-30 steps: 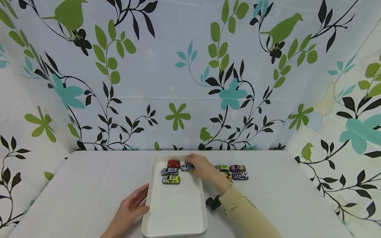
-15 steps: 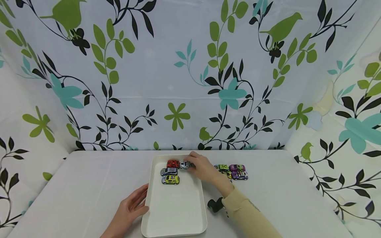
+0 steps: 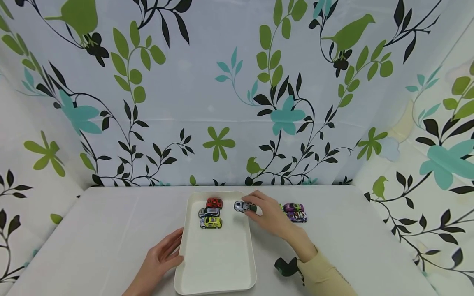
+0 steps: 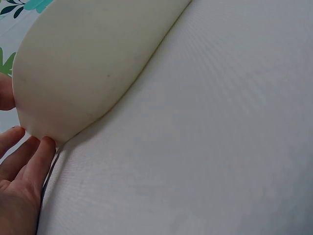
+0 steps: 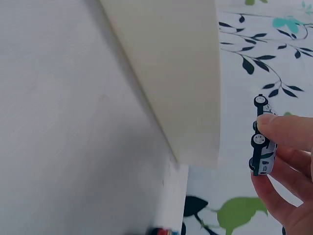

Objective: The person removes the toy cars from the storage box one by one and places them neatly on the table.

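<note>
My right hand [image 3: 272, 216] pinches a silver-and-black toy car [image 3: 242, 206] between thumb and fingers, over the far right part of a white tray [image 3: 216, 257]. In the right wrist view the car [image 5: 268, 159] shows clear of the tray rim. Three toy cars lie in the tray's far left part: a red one [image 3: 214, 202], a blue-grey one [image 3: 209, 212] and a yellow one [image 3: 211, 223]. My left hand [image 3: 157, 263] holds the tray's left edge; in the left wrist view its fingertips [image 4: 47, 142] touch the outer wall and the thumb is partly hidden behind the rim.
Right of the tray, on the white table [image 3: 340, 246], lie a purple toy car [image 3: 293, 207] and a violet-and-white one [image 3: 297, 217]. Others there are hidden behind my right hand. A black device [image 3: 286, 266] is at my right wrist. A leaf-patterned cloth [image 3: 177, 102] hangs behind.
My right hand has moved right, taking the silver car away from beside the red car. The left hand and the other cars in the tray stay put.
</note>
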Demonstrator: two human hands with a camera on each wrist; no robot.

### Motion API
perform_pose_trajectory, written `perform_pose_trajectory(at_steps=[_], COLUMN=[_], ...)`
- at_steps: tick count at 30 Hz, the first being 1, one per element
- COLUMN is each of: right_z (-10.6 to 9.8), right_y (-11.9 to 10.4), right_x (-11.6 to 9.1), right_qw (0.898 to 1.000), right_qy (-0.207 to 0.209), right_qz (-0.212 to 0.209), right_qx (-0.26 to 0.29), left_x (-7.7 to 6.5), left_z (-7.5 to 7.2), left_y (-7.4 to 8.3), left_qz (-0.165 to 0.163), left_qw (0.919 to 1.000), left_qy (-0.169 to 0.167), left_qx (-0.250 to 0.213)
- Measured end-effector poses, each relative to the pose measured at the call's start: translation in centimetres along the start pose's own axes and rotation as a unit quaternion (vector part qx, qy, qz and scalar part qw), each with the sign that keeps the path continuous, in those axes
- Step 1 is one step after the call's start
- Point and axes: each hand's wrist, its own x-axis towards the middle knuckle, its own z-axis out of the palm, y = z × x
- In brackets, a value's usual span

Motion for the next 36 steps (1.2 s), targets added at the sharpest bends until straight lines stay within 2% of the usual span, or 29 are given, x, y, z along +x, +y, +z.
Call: perform_pose_trajectory(at_steps=[8, 25, 36], right_z=[-1.9, -4.9, -6.0], right_y=[1.5, 4.4, 5.4], right_x=[-3.2, -8.7, -10.7], right_qw=[1.0, 0.994, 0.992], right_qy=[0.015, 0.03, 0.05], right_qz=[0.02, 0.098, 0.099], right_qx=[-0.004, -0.037, -0.051], left_x=[0.0, -0.1, 0.0], left_z=[-0.3, -0.2, -0.1], left_y=[0.0, 0.0, -0.2], left_qz=[-0.013, 0.0, 0.01], left_qw=[0.9999, 1.0, 0.9998], left_qy=[0.008, -0.001, -0.013], left_qx=[0.003, 0.009, 0.008])
